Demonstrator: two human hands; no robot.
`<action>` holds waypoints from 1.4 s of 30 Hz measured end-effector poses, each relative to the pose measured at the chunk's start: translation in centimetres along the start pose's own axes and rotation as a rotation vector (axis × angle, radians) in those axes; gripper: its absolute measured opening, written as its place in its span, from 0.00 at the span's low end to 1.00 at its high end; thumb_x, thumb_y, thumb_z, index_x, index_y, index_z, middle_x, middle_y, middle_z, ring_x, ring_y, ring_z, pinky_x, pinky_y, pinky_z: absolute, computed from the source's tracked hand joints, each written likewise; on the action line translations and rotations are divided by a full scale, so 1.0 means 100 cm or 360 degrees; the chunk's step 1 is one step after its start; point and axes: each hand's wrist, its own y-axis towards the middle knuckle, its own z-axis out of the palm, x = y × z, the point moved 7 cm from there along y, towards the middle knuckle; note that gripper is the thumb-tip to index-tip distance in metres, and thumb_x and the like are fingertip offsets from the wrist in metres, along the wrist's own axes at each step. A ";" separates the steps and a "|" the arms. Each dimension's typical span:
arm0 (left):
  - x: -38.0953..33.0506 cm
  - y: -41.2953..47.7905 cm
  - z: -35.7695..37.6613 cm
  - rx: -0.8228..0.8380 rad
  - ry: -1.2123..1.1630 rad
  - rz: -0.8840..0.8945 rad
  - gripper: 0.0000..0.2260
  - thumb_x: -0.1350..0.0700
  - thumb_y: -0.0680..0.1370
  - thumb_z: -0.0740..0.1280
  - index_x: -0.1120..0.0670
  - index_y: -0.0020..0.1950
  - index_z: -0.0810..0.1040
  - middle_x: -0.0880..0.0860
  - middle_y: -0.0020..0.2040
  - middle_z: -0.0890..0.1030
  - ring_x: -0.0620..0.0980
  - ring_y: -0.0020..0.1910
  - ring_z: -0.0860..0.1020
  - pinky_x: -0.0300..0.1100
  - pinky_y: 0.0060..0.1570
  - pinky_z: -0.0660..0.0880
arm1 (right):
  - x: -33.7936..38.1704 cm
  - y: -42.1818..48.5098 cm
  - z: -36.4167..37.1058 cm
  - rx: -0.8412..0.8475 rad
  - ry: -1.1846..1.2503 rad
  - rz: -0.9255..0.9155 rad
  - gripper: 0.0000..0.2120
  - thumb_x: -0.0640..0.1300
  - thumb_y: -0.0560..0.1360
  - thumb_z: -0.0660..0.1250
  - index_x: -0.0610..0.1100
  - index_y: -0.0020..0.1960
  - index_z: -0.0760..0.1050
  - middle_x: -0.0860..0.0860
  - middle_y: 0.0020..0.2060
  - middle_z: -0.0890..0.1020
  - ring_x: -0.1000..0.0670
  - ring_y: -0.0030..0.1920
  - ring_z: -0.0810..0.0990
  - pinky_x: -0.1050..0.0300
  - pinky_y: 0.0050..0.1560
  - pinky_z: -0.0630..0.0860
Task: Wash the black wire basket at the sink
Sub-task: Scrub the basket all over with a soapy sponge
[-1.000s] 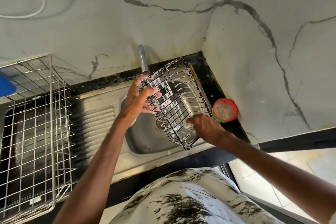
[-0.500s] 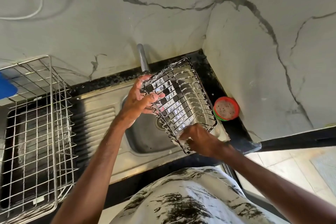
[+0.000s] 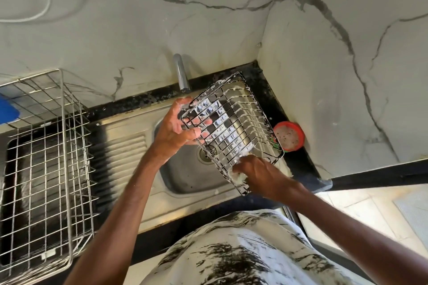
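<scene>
Suds cling to the basket [image 3: 231,122], held tilted above the sink [image 3: 185,179] near the far right corner of the counter [image 3: 301,162], just under the tap [image 3: 181,74]. The left hand [image 3: 174,128] grips its left rim, fingers curled through the wires. The right hand [image 3: 260,174] is bunched round a foamy pad [image 3: 238,176], pressing it against the basket's near end. A red tub [image 3: 289,135] sits at the counter's right edge, just beside the basket. A steel rack [image 3: 46,169] stands on the counter's left end, well apart.
</scene>
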 end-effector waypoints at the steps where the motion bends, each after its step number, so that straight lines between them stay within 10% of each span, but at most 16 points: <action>1: 0.007 0.001 -0.003 -0.0011 -0.0018 -0.0025 0.34 0.54 0.69 0.75 0.43 0.73 0.68 0.59 0.78 0.68 0.67 0.62 0.81 0.71 0.49 0.80 | -0.001 -0.003 0.004 0.0010 0.0096 0.0038 0.22 0.26 0.65 0.72 0.41 0.57 0.82 0.44 0.52 0.85 0.45 0.52 0.84 0.51 0.48 0.83; 6: 0.011 0.000 -0.008 -0.0086 0.0031 0.0010 0.36 0.58 0.69 0.76 0.44 0.75 0.68 0.62 0.77 0.67 0.69 0.72 0.72 0.71 0.53 0.80 | 0.001 -0.001 0.002 -0.0166 0.0647 0.0383 0.15 0.30 0.68 0.66 0.39 0.54 0.80 0.47 0.48 0.86 0.62 0.40 0.80 0.74 0.38 0.73; 11: 0.004 -0.005 0.007 0.0020 0.0089 0.0068 0.34 0.59 0.69 0.72 0.50 0.73 0.64 0.60 0.71 0.74 0.62 0.65 0.80 0.55 0.55 0.83 | 0.014 0.027 -0.015 -0.0185 0.0907 0.0738 0.12 0.28 0.75 0.66 0.44 0.48 0.79 0.48 0.43 0.84 0.49 0.35 0.84 0.48 0.31 0.81; 18: 0.015 -0.013 0.016 0.0099 0.0115 -0.0019 0.36 0.59 0.66 0.74 0.52 0.72 0.64 0.55 0.63 0.84 0.57 0.62 0.83 0.51 0.57 0.79 | 0.041 0.060 -0.047 -0.0438 0.0979 0.0545 0.13 0.28 0.76 0.67 0.39 0.57 0.83 0.49 0.45 0.86 0.60 0.37 0.82 0.62 0.38 0.82; 25: -0.001 -0.016 0.012 -0.0003 -0.0071 -0.0010 0.37 0.55 0.65 0.72 0.53 0.72 0.62 0.39 0.62 0.82 0.48 0.63 0.83 0.48 0.57 0.82 | -0.015 0.010 0.021 -0.0365 0.0475 0.0588 0.16 0.24 0.68 0.69 0.32 0.55 0.80 0.38 0.49 0.86 0.41 0.44 0.87 0.74 0.39 0.74; 32: 0.026 -0.014 0.012 0.0007 -0.0136 -0.0087 0.36 0.58 0.68 0.73 0.50 0.75 0.65 0.62 0.68 0.79 0.63 0.66 0.80 0.55 0.60 0.80 | 0.020 0.059 -0.016 -0.0329 0.0808 0.0484 0.07 0.29 0.75 0.69 0.36 0.47 0.85 0.48 0.44 0.86 0.68 0.31 0.79 0.74 0.31 0.73; 36: 0.024 -0.018 0.015 -0.0102 -0.0092 -0.0069 0.36 0.53 0.63 0.74 0.48 0.71 0.70 0.46 0.64 0.79 0.44 0.55 0.83 0.42 0.44 0.83 | 0.045 0.094 -0.055 -0.0426 0.1215 0.0467 0.11 0.27 0.72 0.66 0.39 0.37 0.80 0.49 0.30 0.80 0.60 0.24 0.73 0.61 0.25 0.70; 42: 0.034 -0.015 0.002 -0.0154 -0.0163 -0.0125 0.37 0.52 0.65 0.74 0.47 0.73 0.67 0.51 0.54 0.86 0.50 0.48 0.85 0.44 0.40 0.84 | 0.031 0.083 -0.028 -0.0414 0.1227 0.0670 0.07 0.34 0.76 0.71 0.40 0.53 0.84 0.49 0.43 0.87 0.54 0.41 0.86 0.54 0.41 0.84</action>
